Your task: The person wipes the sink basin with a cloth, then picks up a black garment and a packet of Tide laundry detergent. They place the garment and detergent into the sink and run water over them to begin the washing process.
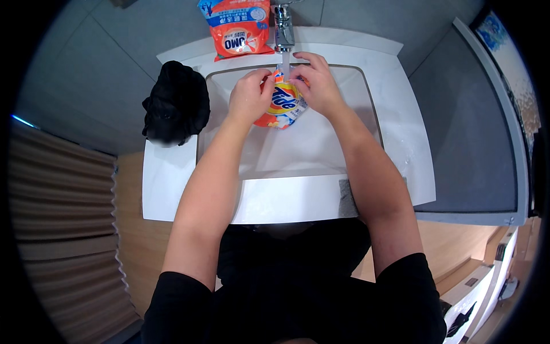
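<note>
A Tide detergent packet (pixel 283 101), orange, yellow and white, hangs over the sink basin (pixel 300 150) between both hands. My left hand (pixel 253 94) grips its upper left edge with thumb and fingers. At its upper right edge, my right hand (pixel 316 84) pinches the plastic. The chrome faucet (pixel 284 30) is just above, and a stream of water (pixel 285 62) runs down at the packet's top. Whether the water enters the packet cannot be told.
An orange OMO detergent bag (pixel 240 30) stands behind the basin, left of the faucet. A bundle of black cloth (pixel 174 101) lies on the white countertop's left side. A grey cloth-like piece (pixel 347 198) lies at the front edge, beside the right forearm. Grey panel (pixel 468 129) at right.
</note>
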### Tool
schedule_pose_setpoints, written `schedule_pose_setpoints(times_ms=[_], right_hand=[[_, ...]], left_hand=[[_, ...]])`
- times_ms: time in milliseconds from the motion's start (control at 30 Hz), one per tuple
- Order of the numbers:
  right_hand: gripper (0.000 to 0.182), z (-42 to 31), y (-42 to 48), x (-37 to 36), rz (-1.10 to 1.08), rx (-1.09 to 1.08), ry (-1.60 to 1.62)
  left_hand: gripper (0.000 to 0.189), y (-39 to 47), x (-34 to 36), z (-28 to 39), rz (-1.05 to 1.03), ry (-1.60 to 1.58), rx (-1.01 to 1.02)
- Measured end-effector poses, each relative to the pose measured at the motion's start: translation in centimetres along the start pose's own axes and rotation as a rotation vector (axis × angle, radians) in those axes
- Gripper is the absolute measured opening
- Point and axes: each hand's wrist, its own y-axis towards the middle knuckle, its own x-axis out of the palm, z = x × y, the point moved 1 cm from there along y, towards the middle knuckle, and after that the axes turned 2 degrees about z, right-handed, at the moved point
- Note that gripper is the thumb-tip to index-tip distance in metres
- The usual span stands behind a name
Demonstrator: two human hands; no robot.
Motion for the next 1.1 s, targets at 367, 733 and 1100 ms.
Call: schedule_pose_setpoints(times_ms=[367, 733, 1100], right_hand=[[0.012, -0.35, 0.06, -0.14, -0.009, 0.016, 0.007], [0.011, -0.25, 0.03, -0.08, -0.007, 0.011, -0.002], [0.01, -0.41, 0.04, 0.02, -0.025, 0.039, 0.003]], left_hand=[[0.02, -0.1, -0.56, 0.62, -0.015, 0.012, 0.012], [0.021, -0.1, -0.55, 0.58, -0.008, 0.018, 0.013], [0.02, -0.16, -0.85, 0.88, -0.029, 0.014, 0.008]])
